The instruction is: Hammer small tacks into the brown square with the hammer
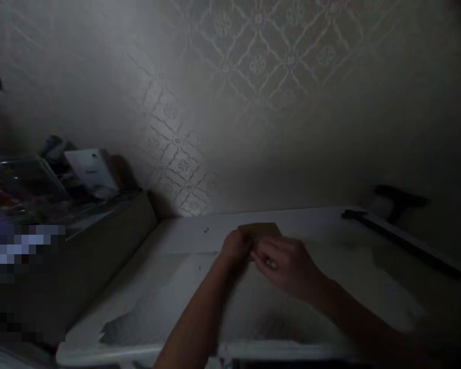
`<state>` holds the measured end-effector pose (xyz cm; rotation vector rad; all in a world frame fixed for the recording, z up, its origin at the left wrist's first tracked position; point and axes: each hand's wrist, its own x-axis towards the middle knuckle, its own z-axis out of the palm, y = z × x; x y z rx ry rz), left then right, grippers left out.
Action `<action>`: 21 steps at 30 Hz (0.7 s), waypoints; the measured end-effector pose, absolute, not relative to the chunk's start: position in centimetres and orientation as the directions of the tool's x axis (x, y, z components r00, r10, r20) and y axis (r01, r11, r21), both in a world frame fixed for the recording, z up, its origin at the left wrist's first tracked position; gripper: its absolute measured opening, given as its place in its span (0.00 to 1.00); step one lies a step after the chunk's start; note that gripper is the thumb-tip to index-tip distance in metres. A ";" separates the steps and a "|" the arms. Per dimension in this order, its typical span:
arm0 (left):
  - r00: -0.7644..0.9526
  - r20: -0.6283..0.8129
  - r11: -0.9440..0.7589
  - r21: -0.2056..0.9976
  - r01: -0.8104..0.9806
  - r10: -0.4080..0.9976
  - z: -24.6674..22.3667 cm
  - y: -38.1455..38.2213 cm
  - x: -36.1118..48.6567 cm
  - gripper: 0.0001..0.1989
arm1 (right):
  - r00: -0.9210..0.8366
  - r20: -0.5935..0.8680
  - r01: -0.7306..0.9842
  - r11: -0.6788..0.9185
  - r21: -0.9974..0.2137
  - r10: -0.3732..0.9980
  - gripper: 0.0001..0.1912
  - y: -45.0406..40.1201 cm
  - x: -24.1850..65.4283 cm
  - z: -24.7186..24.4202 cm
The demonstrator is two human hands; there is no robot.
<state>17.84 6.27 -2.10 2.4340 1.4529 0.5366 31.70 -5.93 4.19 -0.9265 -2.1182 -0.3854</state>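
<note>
Both hands come together over the middle of a pale table (169, 297), close to a flat brown piece (263, 229) that looks like cardboard or a small box. My left hand (236, 248) is closed at its near left side, fingers curled inward. Bent and pinched together, the fingers of my right hand (284, 261) meet the left fingertips. Something small and pale seems to lie between the fingertips, too dim and blurred to name. The hands cover the lower part of the brown piece.
A patterned wall (253, 128) rises behind the table. On the left, a grey cabinet (111, 261) bears a white box (90, 169) and clutter. A long black bar (407, 243) and a dark T-shaped object (399, 200) lie at the right. Tiny dark bits (206, 230) dot the tabletop.
</note>
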 end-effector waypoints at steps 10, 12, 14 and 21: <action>0.426 0.226 -0.478 0.283 0.832 0.876 -2.5 6.4 17.8 0.12 | -0.147 0.466 0.861 0.345 -0.373 0.872 0.13 6.2 36.0 -5.9; 0.430 0.222 -0.479 0.273 0.834 0.875 -2.5 6.4 17.8 0.12 | -0.170 0.473 0.844 0.375 -0.383 0.865 0.14 6.6 36.3 -6.7; 0.429 0.222 -0.479 0.284 0.831 0.876 -2.4 6.3 17.8 0.11 | -0.192 0.477 0.835 0.398 -0.379 0.857 0.15 6.7 36.6 -7.0; 0.307 0.251 -0.391 0.441 0.808 0.918 -2.3 6.0 17.9 0.10 | -0.207 0.483 0.816 0.422 -0.395 0.851 0.14 6.6 36.7 -6.9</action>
